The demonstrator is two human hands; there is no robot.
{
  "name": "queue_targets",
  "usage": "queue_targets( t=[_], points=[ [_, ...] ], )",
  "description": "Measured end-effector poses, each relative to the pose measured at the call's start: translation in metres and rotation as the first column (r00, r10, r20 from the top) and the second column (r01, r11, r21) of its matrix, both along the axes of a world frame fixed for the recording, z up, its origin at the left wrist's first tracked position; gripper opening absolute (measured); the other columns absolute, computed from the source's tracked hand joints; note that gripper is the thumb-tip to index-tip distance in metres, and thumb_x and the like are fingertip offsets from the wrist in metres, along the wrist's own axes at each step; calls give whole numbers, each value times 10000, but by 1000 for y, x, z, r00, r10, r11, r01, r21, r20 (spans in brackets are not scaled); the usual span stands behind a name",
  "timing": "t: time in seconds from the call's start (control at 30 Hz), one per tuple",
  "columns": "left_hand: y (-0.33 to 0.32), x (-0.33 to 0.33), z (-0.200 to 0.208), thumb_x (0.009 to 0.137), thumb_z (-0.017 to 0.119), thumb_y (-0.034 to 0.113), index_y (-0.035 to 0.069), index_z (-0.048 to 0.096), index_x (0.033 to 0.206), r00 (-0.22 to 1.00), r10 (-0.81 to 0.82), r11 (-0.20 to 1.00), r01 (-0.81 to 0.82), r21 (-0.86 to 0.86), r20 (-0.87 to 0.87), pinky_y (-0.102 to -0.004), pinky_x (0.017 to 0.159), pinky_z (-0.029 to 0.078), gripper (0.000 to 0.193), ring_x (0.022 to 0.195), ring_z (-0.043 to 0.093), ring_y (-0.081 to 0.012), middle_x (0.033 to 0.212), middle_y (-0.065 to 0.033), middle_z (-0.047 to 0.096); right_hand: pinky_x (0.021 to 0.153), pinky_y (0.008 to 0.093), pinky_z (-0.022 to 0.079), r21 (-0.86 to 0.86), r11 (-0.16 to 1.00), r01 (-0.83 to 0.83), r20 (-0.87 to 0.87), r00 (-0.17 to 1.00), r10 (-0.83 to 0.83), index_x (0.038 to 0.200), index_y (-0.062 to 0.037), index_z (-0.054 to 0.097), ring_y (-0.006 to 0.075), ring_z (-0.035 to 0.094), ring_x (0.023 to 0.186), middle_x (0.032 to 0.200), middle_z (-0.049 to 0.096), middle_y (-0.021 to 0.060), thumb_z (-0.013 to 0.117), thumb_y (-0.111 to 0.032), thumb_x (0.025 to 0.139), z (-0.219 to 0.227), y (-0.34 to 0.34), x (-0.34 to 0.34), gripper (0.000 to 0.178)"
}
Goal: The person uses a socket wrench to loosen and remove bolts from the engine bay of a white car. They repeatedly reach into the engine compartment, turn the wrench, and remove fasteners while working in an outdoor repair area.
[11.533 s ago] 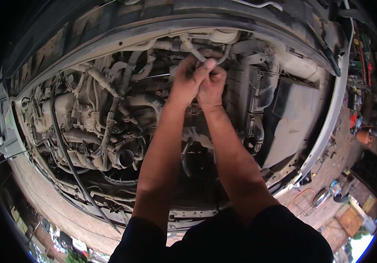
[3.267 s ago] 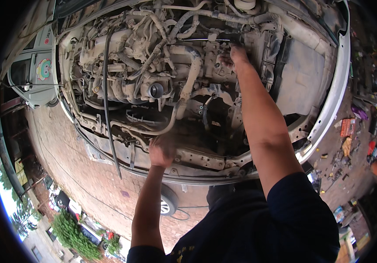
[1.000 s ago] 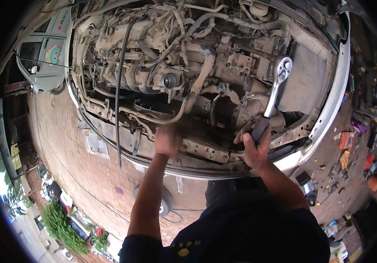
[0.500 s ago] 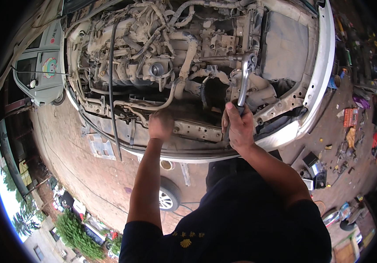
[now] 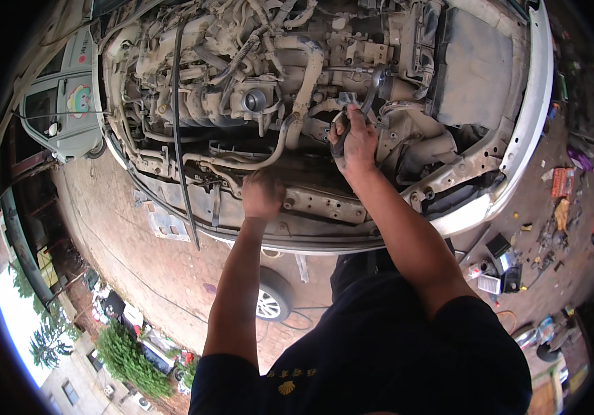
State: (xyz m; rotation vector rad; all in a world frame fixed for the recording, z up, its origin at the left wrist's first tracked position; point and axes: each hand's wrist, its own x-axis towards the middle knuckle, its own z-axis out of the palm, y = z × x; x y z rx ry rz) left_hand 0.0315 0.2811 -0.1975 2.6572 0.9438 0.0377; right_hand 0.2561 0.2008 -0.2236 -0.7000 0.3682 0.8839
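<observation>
My right hand (image 5: 356, 142) is wrapped round the dark handle of a ratchet wrench (image 5: 374, 90) over the engine bay. The wrench's chrome head meets a long extension bar (image 5: 345, 69) that runs left among the dusty engine parts. My left hand (image 5: 263, 196) rests at the front radiator support bar (image 5: 325, 205), its fingers curled over the metal and somewhat blurred. Between and beyond the hands lies the engine (image 5: 207, 76), coated in dust, with an open round throttle inlet (image 5: 253, 101) and a thick curved hose (image 5: 304, 83). The far end of the extension bar is hidden.
A thin black prop rod (image 5: 177, 124) stands across the left of the bay. The white front fender edge (image 5: 542, 104) curves round the right side. On the ground are a wheel (image 5: 269, 304), an orange-red crate (image 5: 563, 182) and scattered parts. A grey vehicle (image 5: 65, 104) stands at left.
My right hand has moved farther from me and left with the ratchet wrench, whose handle has swung leftward. My left hand stays at the support bar. The view has shifted slightly.
</observation>
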Motion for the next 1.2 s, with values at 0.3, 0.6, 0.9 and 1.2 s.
queue_targets(
  t=[0.3, 0.6, 0.9, 1.2],
  points=[
    [4, 1, -2, 808, 584, 201, 26, 661, 925, 997, 20, 999, -23, -41, -70, -462, 848, 448, 223, 937, 611, -369, 979, -164, 672, 560, 295, 363, 383, 923, 21, -450, 878, 167, 778, -141, 547, 156, 439, 511, 616, 485, -4, 591, -307, 968, -55, 16, 30, 256],
    [3, -5, -7, 795, 587, 196, 42, 660, 890, 1000, 17, 1000, -17, -22, 2, -465, 834, 447, 195, 917, 607, -369, 980, -159, 671, 556, 295, 359, 390, 921, 7, -459, 869, 187, 750, -132, 540, 136, 450, 486, 583, 479, -16, 566, -299, 983, -67, 24, 50, 288],
    [5, -6, -4, 785, 586, 193, 34, 673, 944, 999, 21, 997, -24, -74, -42, -463, 881, 444, 242, 984, 606, -369, 1054, -168, 672, 536, 294, 354, 388, 922, 15, -484, 854, 190, 800, -139, 560, 149, 458, 482, 595, 495, 1, 564, -295, 986, -68, 17, 55, 243],
    [6, 0, 0, 762, 607, 177, 66, 671, 1012, 999, -10, 999, 12, -41, 51, -447, 875, 455, 281, 984, 612, -344, 1043, -133, 672, 529, 296, 362, 384, 921, -60, -454, 857, 245, 763, -136, 552, 146, 474, 489, 593, 501, -9, 542, -334, 994, -81, 20, 61, 305]
  ],
)
